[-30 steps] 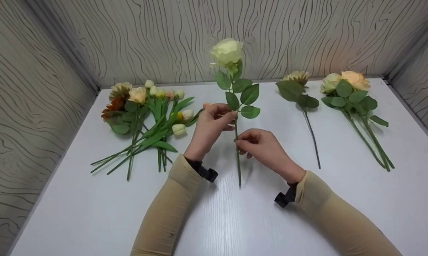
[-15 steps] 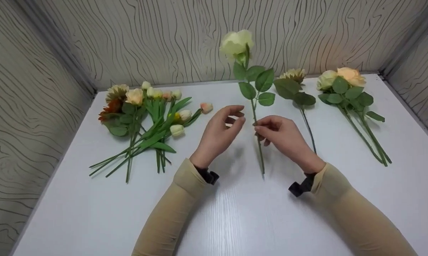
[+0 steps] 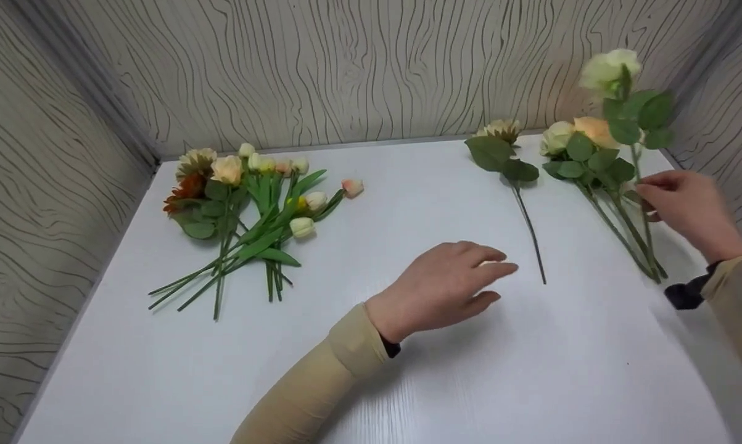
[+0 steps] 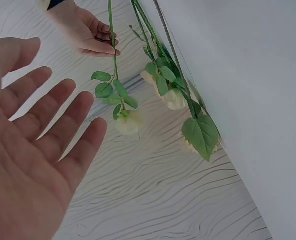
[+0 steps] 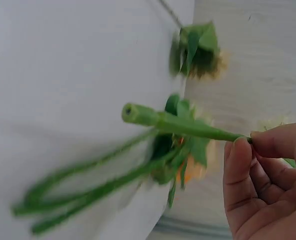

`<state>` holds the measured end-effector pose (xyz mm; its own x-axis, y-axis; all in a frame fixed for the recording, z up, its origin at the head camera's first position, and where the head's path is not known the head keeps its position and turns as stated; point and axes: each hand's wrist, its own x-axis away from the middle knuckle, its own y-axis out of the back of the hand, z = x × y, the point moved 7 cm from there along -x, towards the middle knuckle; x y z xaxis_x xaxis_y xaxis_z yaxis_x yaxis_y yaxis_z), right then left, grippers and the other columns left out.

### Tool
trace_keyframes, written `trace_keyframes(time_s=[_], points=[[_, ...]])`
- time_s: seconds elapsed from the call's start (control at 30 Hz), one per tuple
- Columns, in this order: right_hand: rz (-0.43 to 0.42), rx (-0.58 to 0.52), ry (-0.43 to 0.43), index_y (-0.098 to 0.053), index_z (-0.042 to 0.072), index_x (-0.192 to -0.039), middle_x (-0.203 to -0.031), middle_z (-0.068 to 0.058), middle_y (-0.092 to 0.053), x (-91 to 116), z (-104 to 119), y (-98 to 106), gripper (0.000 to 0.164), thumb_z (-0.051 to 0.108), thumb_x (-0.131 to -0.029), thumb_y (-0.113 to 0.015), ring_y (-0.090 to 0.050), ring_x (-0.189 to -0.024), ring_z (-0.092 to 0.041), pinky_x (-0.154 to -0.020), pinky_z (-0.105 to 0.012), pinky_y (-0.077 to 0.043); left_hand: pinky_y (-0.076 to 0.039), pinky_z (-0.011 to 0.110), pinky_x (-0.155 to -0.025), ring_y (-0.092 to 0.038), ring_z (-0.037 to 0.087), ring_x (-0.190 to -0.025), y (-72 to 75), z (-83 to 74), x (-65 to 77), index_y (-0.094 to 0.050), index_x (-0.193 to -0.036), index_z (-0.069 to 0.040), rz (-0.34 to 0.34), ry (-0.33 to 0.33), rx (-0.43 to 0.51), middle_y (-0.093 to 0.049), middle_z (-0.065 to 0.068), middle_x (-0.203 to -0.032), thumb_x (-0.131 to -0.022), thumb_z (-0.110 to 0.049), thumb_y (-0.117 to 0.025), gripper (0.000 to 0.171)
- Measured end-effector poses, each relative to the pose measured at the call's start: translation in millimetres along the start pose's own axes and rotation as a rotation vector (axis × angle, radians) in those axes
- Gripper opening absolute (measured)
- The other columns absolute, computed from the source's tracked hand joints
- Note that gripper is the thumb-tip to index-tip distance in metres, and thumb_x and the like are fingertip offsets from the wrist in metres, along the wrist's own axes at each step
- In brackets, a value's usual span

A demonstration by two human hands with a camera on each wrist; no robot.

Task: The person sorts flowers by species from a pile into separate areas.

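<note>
A pale cream-green rose (image 3: 609, 71) on a long leafy stem is held upright at the right side. My right hand (image 3: 688, 206) pinches its stem between thumb and fingertips, as the right wrist view shows with the cut stem end (image 5: 137, 114) near the camera. Behind and below the held rose lie a peach rose (image 3: 594, 131) and a pale rose (image 3: 557, 137) with several stems. My left hand (image 3: 441, 287) is over the middle of the table, fingers spread and holding nothing; the left wrist view shows its bare palm (image 4: 27, 155).
A single beige flower (image 3: 500, 131) with broad leaves lies between my hands, toward the back. On the left are several tulips (image 3: 303, 227), a peach rose (image 3: 227, 169) and a rust-orange flower (image 3: 189, 188), stems crossed. Patterned walls (image 3: 346, 68) enclose the white table (image 3: 408, 197).
My left hand has let go of the rose stem and moved down and right with its fingers spreading. My right hand has carried the rose far right, to beside the other roses.
</note>
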<state>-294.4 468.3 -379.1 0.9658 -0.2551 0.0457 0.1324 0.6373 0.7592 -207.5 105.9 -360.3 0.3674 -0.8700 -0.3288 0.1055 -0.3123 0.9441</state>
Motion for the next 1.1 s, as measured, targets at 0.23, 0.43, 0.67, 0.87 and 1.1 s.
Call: trace_keyframes(time_s=[0.23,0.43,0.67,0.87,1.1], points=[[0.011,0.112,-0.078,-0.057,-0.020,-0.122,-0.078,-0.008,-0.067,-9.9,-58.9,18.5,0.046,0.021,-0.106,-0.046,-0.063,-0.063,-0.013,-0.059,-0.033,-0.054,-0.036,0.026,-0.112,-0.051,0.013,-0.132,-10.5,-14.7,0.5,-0.056,-0.147,-0.023,0.071,-0.035,-0.060,-0.058,-0.005,-0.143,-0.105,-0.032,-0.058,0.043],[0.088,0.182,-0.079,-0.058,-0.021,-0.121,-0.078,-0.012,-0.067,-15.4,-69.2,4.2,0.043,0.018,-0.105,-0.049,-0.062,-0.069,-0.021,-0.059,-0.036,-0.050,-0.036,0.026,-0.112,-0.052,0.013,-0.132,-11.7,-12.4,0.0,-0.055,-0.147,-0.023,0.075,-0.031,-0.061,-0.057,-0.005,-0.143,-0.104,-0.033,-0.059,0.044],[0.082,0.303,0.023,-0.063,-0.019,-0.116,-0.079,-0.014,-0.068,-16.9,-58.5,-2.8,0.040,0.018,-0.102,-0.057,-0.057,-0.069,-0.025,-0.057,-0.033,-0.044,-0.036,0.027,-0.112,-0.052,0.013,-0.132,-13.1,-10.7,-0.8,-0.056,-0.146,-0.023,0.087,-0.033,-0.049,-0.057,-0.004,-0.144,-0.104,-0.033,-0.059,0.044],[0.081,0.309,0.064,-0.067,-0.018,-0.109,-0.070,-0.006,-0.067,-14.1,-53.3,-8.0,0.036,0.016,-0.100,-0.060,-0.058,-0.064,-0.022,-0.055,-0.034,-0.044,-0.037,0.027,-0.112,-0.051,0.013,-0.133,-15.1,-8.9,-0.9,-0.056,-0.146,-0.023,0.098,-0.029,-0.035,-0.057,-0.004,-0.145,-0.104,-0.034,-0.059,0.043],[0.064,0.321,0.060,-0.067,-0.017,-0.112,-0.074,-0.008,-0.069,-13.9,-58.9,-5.4,0.037,0.018,-0.100,-0.061,-0.058,-0.067,-0.023,-0.057,-0.033,-0.043,-0.037,0.027,-0.111,-0.051,0.012,-0.133,-16.4,-7.6,-0.4,-0.056,-0.146,-0.023,0.119,-0.013,-0.027,-0.056,-0.005,-0.146,-0.105,-0.034,-0.059,0.043]])
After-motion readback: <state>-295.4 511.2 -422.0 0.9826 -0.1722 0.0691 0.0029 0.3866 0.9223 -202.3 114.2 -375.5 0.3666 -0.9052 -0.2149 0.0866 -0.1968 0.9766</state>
